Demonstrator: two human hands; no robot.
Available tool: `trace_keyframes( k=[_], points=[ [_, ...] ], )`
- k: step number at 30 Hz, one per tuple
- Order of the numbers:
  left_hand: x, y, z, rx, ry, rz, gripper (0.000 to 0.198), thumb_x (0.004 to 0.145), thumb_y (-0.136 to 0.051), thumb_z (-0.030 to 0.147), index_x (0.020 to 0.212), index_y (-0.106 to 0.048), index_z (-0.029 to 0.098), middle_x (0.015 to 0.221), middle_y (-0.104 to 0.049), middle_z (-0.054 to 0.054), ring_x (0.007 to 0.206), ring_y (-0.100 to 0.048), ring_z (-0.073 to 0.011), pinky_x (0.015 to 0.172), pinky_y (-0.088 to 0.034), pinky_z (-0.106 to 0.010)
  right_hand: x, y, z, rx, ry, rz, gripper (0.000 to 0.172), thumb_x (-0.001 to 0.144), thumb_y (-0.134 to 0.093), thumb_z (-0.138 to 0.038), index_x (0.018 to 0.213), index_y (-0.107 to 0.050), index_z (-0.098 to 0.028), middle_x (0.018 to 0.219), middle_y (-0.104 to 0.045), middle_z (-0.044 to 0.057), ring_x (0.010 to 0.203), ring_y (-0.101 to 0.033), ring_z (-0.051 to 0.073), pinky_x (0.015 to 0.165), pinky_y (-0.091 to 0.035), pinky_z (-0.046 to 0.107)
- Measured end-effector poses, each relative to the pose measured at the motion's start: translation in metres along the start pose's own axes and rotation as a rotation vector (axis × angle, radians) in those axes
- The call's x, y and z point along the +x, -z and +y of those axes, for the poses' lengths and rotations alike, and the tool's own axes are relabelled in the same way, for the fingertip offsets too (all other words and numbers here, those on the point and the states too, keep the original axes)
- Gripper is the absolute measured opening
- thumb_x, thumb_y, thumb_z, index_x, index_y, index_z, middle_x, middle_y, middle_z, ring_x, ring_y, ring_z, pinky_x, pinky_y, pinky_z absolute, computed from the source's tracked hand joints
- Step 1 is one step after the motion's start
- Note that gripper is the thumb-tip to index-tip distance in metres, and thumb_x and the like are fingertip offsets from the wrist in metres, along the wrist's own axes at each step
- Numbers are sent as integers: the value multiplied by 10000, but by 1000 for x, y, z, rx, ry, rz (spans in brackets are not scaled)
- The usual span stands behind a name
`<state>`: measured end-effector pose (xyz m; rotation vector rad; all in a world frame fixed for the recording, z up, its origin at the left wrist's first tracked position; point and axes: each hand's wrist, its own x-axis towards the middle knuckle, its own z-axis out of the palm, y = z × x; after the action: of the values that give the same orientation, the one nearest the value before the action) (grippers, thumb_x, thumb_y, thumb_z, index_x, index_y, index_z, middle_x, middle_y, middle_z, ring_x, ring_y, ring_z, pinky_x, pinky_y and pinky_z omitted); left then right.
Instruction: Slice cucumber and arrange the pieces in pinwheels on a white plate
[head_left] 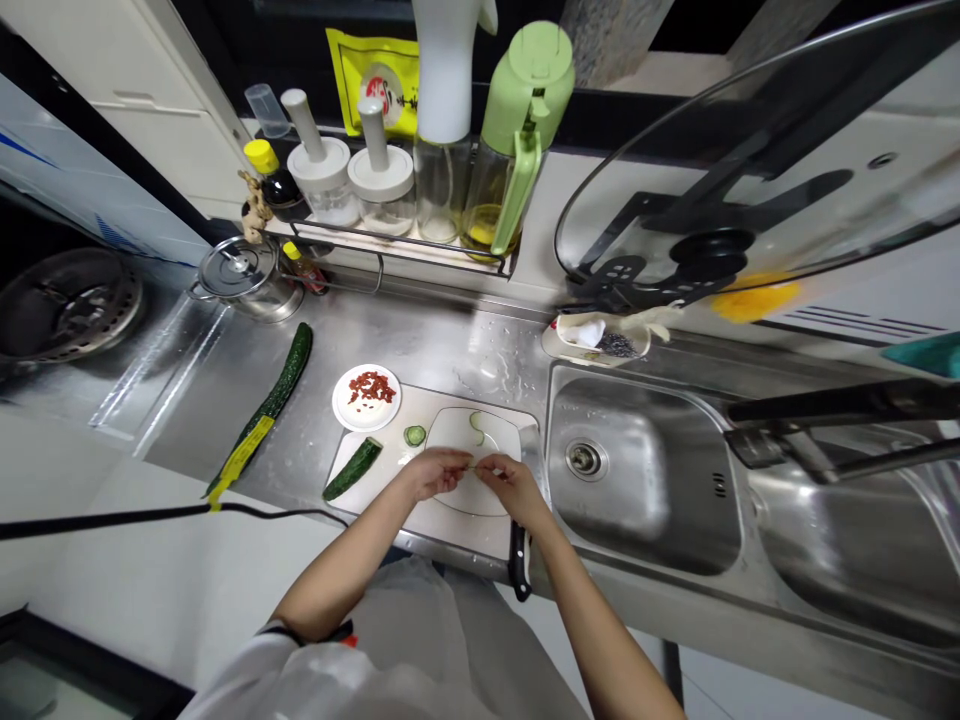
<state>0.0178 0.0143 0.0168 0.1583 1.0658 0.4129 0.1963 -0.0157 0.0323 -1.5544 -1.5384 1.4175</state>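
Observation:
My left hand (437,473) and my right hand (510,484) meet over a white square plate (457,492). Their fingertips pinch a small, thin cucumber slice (471,467) between them, mostly covered by the fingers. More pale green slices (477,428) lie near the plate's far rim. The plate rests on a light cutting board (409,512). To the left on the board are a cut cucumber piece (352,470) and a small stack of cucumber slices (415,436). A knife's black handle (519,562) sticks out over the near edge, below my right wrist; its blade is mostly hidden.
A round white plate (341,408) with red bits overlaps the board's far left corner. Farther left lies a whole cucumber (281,385) with a yellow label; behind it stands a lidded pot (251,285). The sink (637,470) is at right. A rack (390,243) holds jars and bottles.

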Motion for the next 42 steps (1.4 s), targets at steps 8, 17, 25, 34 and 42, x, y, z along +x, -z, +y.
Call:
trace_keyframes(
  k=[8,17,25,34,42],
  points=[
    [0,-6,6,103,-226,117,446,484,-826,337,842,-661,127,723,-614,-14,619,-536,-73,579,-355,-198,10,5,3,57,-69,-16,252,767,-537,-404,726,-645,-179,682,-609,3,643,-521,129,580,-378,241],
    [15,-5,2,418,-604,276,200,658,-661,300,792,-635,155,662,-599,6,595,-508,-92,569,-366,-214,43,13,16,-144,-97,72,231,742,-538,-380,671,-648,-189,620,-614,-2,575,-502,129,558,-352,244],
    [23,-14,9,775,-750,522,104,732,-568,226,765,-654,177,688,-636,-8,633,-555,-125,626,-411,-245,67,22,2,-485,-101,122,157,764,-553,-323,707,-664,-227,660,-635,-5,629,-528,142,570,-300,248],
    [33,-18,12,903,-759,569,124,755,-546,178,826,-646,191,752,-673,-18,686,-599,-138,677,-426,-250,66,18,-10,-875,-35,131,212,865,-476,-277,828,-681,-239,816,-669,46,898,-519,211,682,-289,308],
    [35,-19,11,1004,-743,595,129,773,-543,181,858,-639,194,757,-671,-2,688,-596,-125,678,-425,-228,69,18,-11,-936,-39,91,209,895,-460,-303,872,-657,-236,878,-670,34,952,-498,202,716,-267,311]
  ],
)
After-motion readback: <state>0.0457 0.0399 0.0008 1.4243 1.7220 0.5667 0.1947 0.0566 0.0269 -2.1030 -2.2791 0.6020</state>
